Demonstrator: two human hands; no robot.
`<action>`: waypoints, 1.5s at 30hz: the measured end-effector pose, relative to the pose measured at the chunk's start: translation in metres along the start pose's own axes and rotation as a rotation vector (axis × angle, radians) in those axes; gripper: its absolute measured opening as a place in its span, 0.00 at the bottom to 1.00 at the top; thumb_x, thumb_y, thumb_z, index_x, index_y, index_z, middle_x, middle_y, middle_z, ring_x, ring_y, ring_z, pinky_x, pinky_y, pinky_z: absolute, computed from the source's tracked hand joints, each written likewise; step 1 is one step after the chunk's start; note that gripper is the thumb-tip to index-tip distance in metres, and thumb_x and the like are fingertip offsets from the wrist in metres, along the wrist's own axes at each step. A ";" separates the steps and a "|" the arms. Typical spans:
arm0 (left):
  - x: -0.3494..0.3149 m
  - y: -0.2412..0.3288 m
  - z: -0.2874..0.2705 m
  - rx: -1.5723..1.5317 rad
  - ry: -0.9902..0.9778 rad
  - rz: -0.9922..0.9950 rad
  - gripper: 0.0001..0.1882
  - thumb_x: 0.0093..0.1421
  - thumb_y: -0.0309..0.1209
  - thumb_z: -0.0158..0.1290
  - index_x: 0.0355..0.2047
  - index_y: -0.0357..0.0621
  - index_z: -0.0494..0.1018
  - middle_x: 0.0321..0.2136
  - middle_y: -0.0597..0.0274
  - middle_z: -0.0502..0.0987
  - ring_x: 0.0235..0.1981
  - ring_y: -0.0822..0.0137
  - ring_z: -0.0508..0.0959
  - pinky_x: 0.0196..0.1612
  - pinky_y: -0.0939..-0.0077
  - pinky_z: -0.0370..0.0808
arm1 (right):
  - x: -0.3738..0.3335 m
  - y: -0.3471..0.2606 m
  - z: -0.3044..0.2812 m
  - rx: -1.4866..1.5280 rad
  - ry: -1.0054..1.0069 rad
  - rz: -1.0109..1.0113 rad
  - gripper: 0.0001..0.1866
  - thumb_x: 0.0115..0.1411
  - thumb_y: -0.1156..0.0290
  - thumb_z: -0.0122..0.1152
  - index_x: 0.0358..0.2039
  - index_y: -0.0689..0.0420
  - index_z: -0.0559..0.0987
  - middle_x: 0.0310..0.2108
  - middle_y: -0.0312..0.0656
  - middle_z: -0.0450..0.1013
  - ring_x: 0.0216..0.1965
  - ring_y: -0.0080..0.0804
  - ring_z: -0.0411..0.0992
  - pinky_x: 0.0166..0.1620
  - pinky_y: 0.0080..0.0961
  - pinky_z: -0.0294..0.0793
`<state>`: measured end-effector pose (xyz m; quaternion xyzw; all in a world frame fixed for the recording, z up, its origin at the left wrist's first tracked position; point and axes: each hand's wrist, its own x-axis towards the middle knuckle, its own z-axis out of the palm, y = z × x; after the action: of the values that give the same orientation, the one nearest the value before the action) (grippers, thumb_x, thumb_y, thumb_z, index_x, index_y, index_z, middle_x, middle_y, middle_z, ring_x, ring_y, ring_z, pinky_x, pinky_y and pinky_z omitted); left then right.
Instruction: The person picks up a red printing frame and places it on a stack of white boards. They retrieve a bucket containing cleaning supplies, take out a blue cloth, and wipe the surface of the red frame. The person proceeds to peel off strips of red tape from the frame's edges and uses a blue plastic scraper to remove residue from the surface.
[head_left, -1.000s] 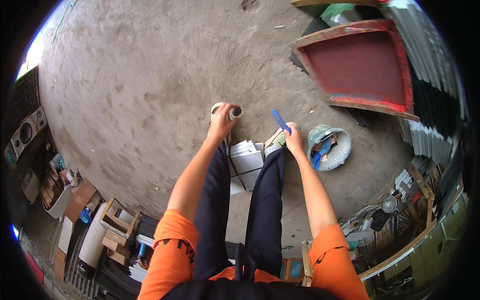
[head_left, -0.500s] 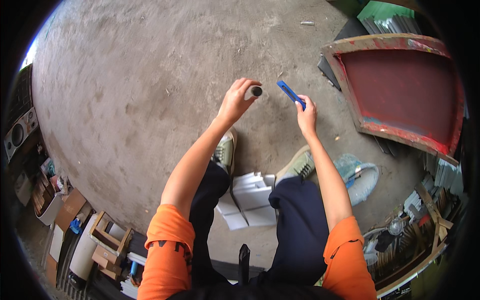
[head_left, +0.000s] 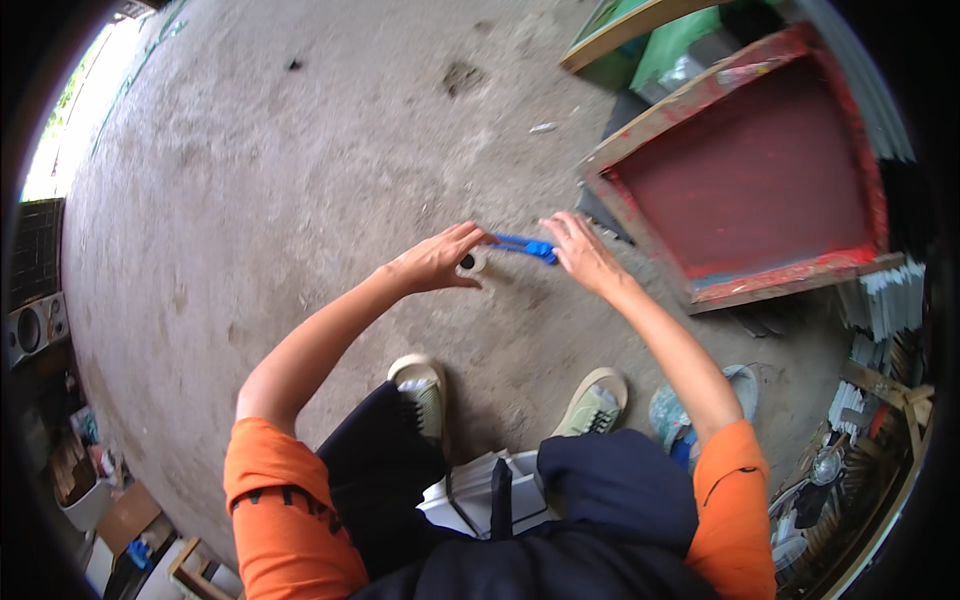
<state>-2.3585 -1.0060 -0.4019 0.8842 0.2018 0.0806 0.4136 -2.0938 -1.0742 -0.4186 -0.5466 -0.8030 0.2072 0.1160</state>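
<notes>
My left hand [head_left: 438, 262] curls round a small pale roll [head_left: 478, 264] with a dark centre, its fingers above and thumb below. A blue utility knife [head_left: 522, 246] lies nearly level between my two hands, and its left end meets my left fingertips. At the knife's other end is my right hand [head_left: 588, 255], fingers apart, the index stretched past the handle. The thumb side of that hand is at or very near the knife. Both hands are in the air over the concrete floor [head_left: 300, 190], beyond my shoes.
A large red-stained wooden frame [head_left: 640, 150] leans at the right among stacked sheets. A pale tub [head_left: 742, 385] stands by my right leg. White folded sheets [head_left: 470, 490] lie between my legs. Speaker [head_left: 35, 328], boxes and scraps line the left edge.
The knife has gone from my right hand's grip to lying level between both hands, against my left fingertips. My right fingers have spread. The view has shifted, showing more floor ahead.
</notes>
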 end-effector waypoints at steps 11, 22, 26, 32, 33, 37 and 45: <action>0.093 0.131 -0.047 0.382 -0.158 0.078 0.34 0.50 0.46 0.55 0.52 0.46 0.56 0.48 0.53 0.62 0.51 0.55 0.64 0.53 0.63 0.64 | -0.118 0.008 -0.125 -0.140 0.031 0.224 0.14 0.52 0.74 0.52 0.41 0.54 0.69 0.39 0.45 0.65 0.45 0.44 0.66 0.46 0.36 0.67; 0.174 0.266 0.110 0.521 -0.486 0.324 0.30 0.53 0.50 0.51 0.49 0.43 0.60 0.41 0.48 0.66 0.44 0.52 0.70 0.47 0.58 0.67 | -0.445 0.011 -0.138 0.156 0.675 0.773 0.15 0.51 0.72 0.54 0.41 0.57 0.70 0.33 0.47 0.72 0.34 0.39 0.72 0.39 0.31 0.70; 0.185 0.284 0.189 0.268 -0.337 0.326 0.36 0.52 0.49 0.52 0.53 0.36 0.55 0.46 0.41 0.62 0.50 0.43 0.64 0.51 0.58 0.63 | -0.552 0.024 -0.068 0.307 0.910 1.271 0.24 0.54 0.61 0.56 0.48 0.58 0.65 0.36 0.46 0.70 0.36 0.34 0.69 0.41 0.29 0.68; 0.199 0.266 0.265 -0.052 -0.228 0.015 0.41 0.54 0.48 0.50 0.56 0.34 0.46 0.49 0.35 0.57 0.52 0.41 0.60 0.53 0.60 0.61 | -0.532 0.005 0.007 0.361 1.015 1.273 0.39 0.51 0.55 0.60 0.56 0.60 0.54 0.53 0.63 0.56 0.52 0.51 0.62 0.50 0.35 0.64; 0.197 0.258 0.272 -0.032 -0.167 -0.001 0.37 0.55 0.47 0.50 0.55 0.34 0.49 0.50 0.34 0.57 0.51 0.42 0.63 0.50 0.60 0.63 | -0.519 0.004 0.008 0.390 0.956 1.304 0.39 0.51 0.58 0.59 0.57 0.61 0.52 0.52 0.64 0.57 0.52 0.53 0.61 0.51 0.35 0.63; 0.196 0.264 0.273 -0.147 -0.293 -0.079 0.27 0.57 0.39 0.46 0.50 0.36 0.51 0.40 0.36 0.67 0.42 0.42 0.71 0.43 0.57 0.67 | -0.501 -0.003 -0.006 0.464 1.106 1.511 0.34 0.49 0.72 0.58 0.55 0.64 0.56 0.50 0.58 0.62 0.52 0.49 0.62 0.53 0.32 0.60; 0.200 0.261 0.281 -0.041 -0.214 -0.109 0.28 0.56 0.40 0.41 0.49 0.31 0.48 0.35 0.29 0.68 0.40 0.37 0.69 0.42 0.52 0.66 | -0.499 -0.007 -0.018 0.374 1.195 1.433 0.31 0.48 0.74 0.58 0.53 0.64 0.61 0.49 0.57 0.64 0.52 0.48 0.62 0.53 0.32 0.59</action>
<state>-2.0150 -1.2685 -0.3881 0.8668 0.2029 -0.0326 0.4544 -1.9055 -1.5347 -0.3796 -0.8971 -0.0382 0.0403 0.4384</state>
